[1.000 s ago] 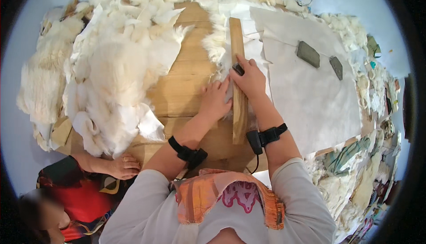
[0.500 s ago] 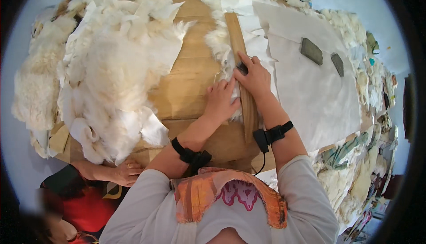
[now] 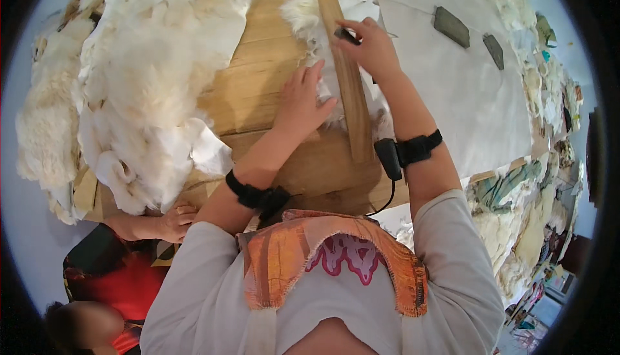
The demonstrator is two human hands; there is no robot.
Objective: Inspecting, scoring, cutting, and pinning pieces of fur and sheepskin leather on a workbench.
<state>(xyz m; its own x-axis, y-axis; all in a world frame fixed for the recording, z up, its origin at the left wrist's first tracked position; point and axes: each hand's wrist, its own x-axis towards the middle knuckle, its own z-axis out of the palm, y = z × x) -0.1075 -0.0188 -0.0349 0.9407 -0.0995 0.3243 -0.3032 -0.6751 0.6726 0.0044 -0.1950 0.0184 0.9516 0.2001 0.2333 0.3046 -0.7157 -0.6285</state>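
Note:
My right hand [image 3: 376, 50] pinches a small dark block-like tool [image 3: 347, 36] between thumb and fingers, over the far half of a long wooden strip [image 3: 352, 90]. Whether the tool touches the wood I cannot tell. Left of the strip, my left hand [image 3: 303, 102] is open, fingers stretched out and thumb apart, holding nothing. It hovers over or rests at the edge of a white furry hide [image 3: 299, 11]. The strip lies along this hide, on a brown wooden-looking work surface [image 3: 258, 90].
A fluffy cream fleece pile [image 3: 145, 90] covers the left. Two grey stone-like slabs [image 3: 451, 27] lie on a pale sheet [image 3: 445, 96] at right. More hides [image 3: 510, 219] line the right edge. A co-worker's hand [image 3: 177, 220] rests at the near left edge.
My right hand has moved farther along the strip with the dark tool, now tilted. My left hand has come away from my right. The whole view has shifted as well.

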